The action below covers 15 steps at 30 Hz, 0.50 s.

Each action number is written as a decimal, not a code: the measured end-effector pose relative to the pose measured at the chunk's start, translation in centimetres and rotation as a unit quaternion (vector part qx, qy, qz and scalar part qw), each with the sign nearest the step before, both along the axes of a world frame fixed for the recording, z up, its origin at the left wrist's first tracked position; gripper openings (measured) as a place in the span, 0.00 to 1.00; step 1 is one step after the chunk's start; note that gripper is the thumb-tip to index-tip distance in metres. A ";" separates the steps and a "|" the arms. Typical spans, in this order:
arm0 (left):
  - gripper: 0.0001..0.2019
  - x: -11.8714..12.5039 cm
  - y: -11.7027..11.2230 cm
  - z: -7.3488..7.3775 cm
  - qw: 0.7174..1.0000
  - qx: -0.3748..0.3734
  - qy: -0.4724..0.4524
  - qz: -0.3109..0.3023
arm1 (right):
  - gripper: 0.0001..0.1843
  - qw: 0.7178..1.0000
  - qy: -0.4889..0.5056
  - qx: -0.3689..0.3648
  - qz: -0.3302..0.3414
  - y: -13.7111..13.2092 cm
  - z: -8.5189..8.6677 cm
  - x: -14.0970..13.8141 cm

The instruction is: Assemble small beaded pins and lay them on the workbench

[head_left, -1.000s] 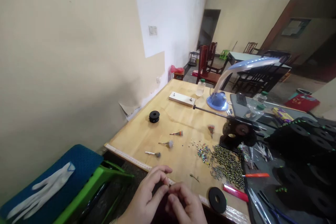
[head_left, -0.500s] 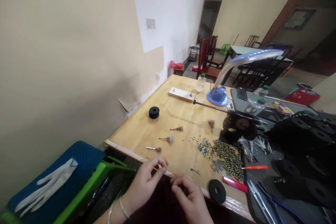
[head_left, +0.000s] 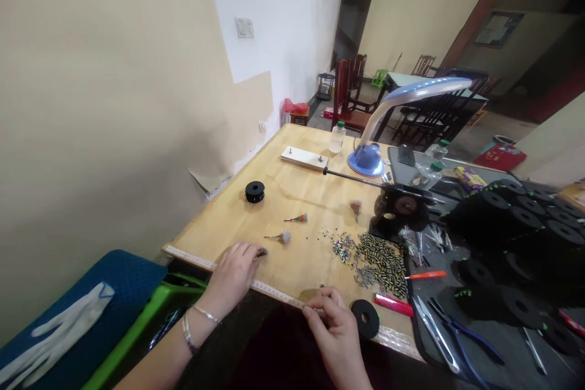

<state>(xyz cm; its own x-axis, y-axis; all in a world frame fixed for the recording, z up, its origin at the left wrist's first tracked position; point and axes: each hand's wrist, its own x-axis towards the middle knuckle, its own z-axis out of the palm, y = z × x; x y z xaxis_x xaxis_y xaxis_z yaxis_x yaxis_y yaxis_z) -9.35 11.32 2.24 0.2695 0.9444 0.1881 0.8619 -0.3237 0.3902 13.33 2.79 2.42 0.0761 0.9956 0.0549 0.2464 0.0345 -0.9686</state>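
Observation:
My left hand is closed over a small brush-like bundle with a grey tuft; its white stem is covered by my fingers. At the table's front edge, my right hand is pinched, thumb against fingers, and what it holds is too small to make out. Beyond my left hand lie a bundle with a pale tuft and one with an orange band. Another tufted bundle is farther right. A black foam-like ring lies just right of my right hand.
A measuring tape strip runs along the front edge. Right of centre spread striped small tubes and coloured beads. A black clamp-like device, a lamp, a black spool, scissors-like tweezers and pliers stand or lie around.
My left hand has moved left and away from my right hand, onto the nearest bundle. My right hand stays near the front edge, still pinched. The view has shifted slightly right.

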 end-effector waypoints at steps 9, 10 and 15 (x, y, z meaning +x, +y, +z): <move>0.08 0.4 -1.5 2.7 0.959 -0.123 -0.256 0.025 | 0.17 0.957 0.251 -0.142 -0.005 0.1 -0.3 0.2; 0.08 0.9 -2.0 3.1 0.939 -0.157 -0.304 0.032 | 0.17 0.947 0.282 -0.154 -0.016 0.1 -0.5 0.2; 0.08 5.3 -5.4 3.7 0.773 -0.358 -0.523 0.004 | 0.15 0.937 0.318 -0.124 -0.077 0.5 -0.5 0.6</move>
